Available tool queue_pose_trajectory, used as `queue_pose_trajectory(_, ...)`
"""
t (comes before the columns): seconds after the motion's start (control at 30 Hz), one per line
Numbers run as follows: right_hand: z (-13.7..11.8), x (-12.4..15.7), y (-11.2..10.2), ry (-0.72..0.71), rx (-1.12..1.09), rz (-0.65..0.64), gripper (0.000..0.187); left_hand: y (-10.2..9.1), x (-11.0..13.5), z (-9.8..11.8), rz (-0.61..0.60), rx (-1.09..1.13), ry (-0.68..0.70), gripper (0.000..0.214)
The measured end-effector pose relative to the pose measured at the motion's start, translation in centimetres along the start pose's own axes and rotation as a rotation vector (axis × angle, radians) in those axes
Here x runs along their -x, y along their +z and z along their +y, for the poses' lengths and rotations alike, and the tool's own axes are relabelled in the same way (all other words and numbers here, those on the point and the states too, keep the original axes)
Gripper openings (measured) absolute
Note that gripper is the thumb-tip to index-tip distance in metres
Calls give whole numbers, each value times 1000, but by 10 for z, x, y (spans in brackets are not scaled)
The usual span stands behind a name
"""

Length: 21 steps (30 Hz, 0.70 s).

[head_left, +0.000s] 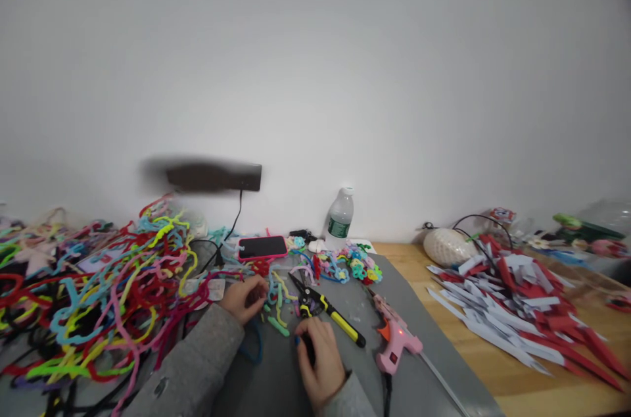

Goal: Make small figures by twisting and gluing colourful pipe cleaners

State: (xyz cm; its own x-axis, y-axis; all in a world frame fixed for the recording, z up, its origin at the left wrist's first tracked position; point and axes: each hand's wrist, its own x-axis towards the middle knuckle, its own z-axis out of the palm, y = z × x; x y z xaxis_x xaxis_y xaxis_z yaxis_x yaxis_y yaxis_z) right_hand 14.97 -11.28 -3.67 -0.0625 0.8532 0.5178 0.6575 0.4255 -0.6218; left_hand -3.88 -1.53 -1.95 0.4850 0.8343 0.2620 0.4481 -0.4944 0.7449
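Note:
My left hand (245,298) rests on the grey mat (355,302) with its fingers curled around short pipe cleaner pieces (276,302); what it grips is hard to make out. My right hand (320,358) lies nearer me, fingers closed on one handle of the black-and-yellow cutters (323,312), whose blades point away toward the wall. A green pipe cleaner bit (279,327) lies between both hands.
A large tangle of coloured pipe cleaners (98,292) fills the left. A pink glue gun (394,341) lies right of the cutters. Phone (262,247), water bottle (340,218), small pipe cleaner flowers (352,267) sit by the wall. Red and white paper strips (517,298) cover the wooden table (444,338) at right.

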Motion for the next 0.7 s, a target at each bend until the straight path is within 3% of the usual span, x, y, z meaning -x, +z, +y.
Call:
queue_pose_trajectory(0.43, 10, -8, 2, 14, -38, 43, 12, -1, 5, 13, 318, 105, -29, 13)
queue_pose_trajectory(0.7, 13, -7, 4, 8, -38, 55, 11, -15, 23, 50, 172, 374, -88, 29)
